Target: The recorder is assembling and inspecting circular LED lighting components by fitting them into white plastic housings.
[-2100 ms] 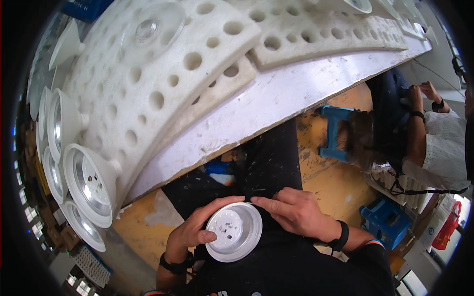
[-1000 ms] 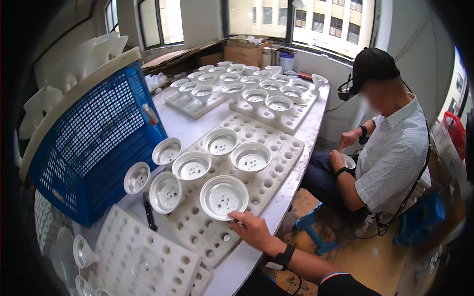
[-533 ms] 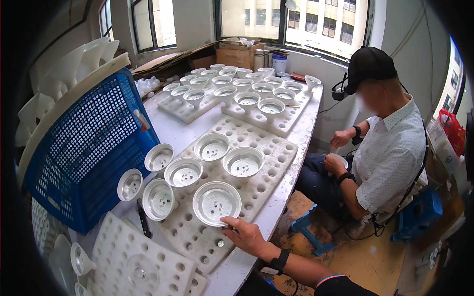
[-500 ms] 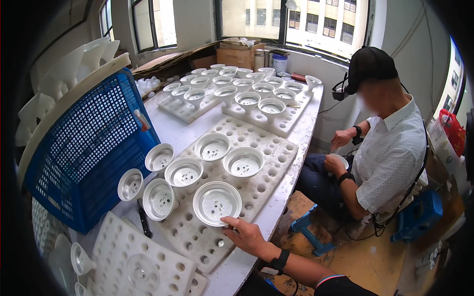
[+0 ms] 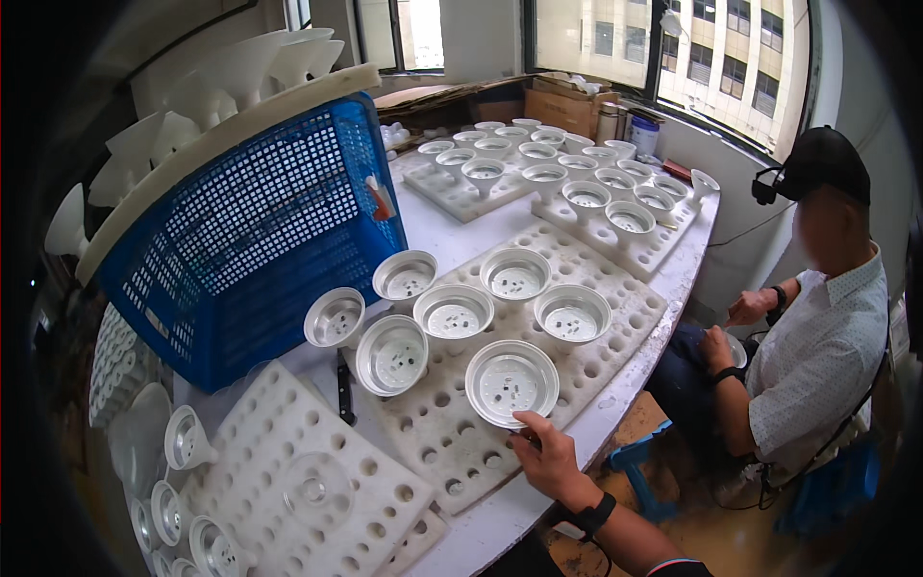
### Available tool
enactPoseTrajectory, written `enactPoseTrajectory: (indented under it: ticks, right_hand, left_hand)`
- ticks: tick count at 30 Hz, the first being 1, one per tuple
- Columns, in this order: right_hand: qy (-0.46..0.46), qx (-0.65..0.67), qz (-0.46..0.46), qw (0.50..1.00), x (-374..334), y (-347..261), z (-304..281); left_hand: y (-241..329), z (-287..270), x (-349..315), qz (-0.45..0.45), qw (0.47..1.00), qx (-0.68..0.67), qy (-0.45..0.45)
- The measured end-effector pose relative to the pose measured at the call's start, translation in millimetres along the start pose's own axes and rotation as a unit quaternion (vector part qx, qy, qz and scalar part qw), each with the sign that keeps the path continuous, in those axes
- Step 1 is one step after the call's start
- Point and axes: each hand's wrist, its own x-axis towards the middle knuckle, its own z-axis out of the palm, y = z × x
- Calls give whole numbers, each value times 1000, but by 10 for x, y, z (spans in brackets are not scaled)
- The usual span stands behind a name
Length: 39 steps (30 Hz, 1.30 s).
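My right hand [image 5: 553, 464] is at the near side of a white funnel-shaped lamp housing [image 5: 511, 385], index finger and thumb closed at its rim. The housing has a pale round plate inside with small dark pieces on it. It sits over a white foam board [image 5: 461, 433] full of round holes. Several similar housings stand around it, among them one to the right [image 5: 573, 313] and one tilted to the left [image 5: 392, 356]. My left hand is out of view.
A blue plastic basket [image 5: 250, 250] leans at the left under a board of white funnels. A black-handled tool [image 5: 344, 389] and a clear disc [image 5: 317, 489] lie nearby. Boards with more housings [image 5: 630, 219] stand farther back. A seated co-worker [image 5: 817, 317] handles a white piece at the right.
My view has swung to the left, so the table and housings appear farther right. My right hand stays at the same housing's rim.
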Motion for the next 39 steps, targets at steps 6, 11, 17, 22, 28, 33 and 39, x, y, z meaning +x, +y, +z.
enactPoseTrajectory:
  ticks: [6, 11, 17, 22, 28, 33, 39]
  right_hand:
    - [-15, -11, 9, 1000, 32, 14, 32]
    - [-4, -21, 5, 1000, 20, 38, 44]
    - [42, -2, -5, 999, -123, 9, 39]
    - [29, -28, -26, 999, -131, 88, 45]
    - [-92, 12, -9, 996, -645, -647, -283]
    - [-319, 71, 53, 944, -1426, -1262, -463]
    - [-430, 83, 67, 896, -1747, -1590, -644]
  left_hand:
    - [-41, -47, -13, -8, 1000, -12, 1]
    - [-60, -43, -33, -17, 1000, -22, -4]
    - [-162, 109, -206, -29, 999, -39, -5]
    - [-438, 530, -682, -87, 990, -113, 15]
    - [-113, 1258, -1198, -148, 982, 1, 118]
    - [-18, 1489, -1235, -138, 958, 141, 210]
    - [-19, 1701, -1418, -163, 929, 199, 267]
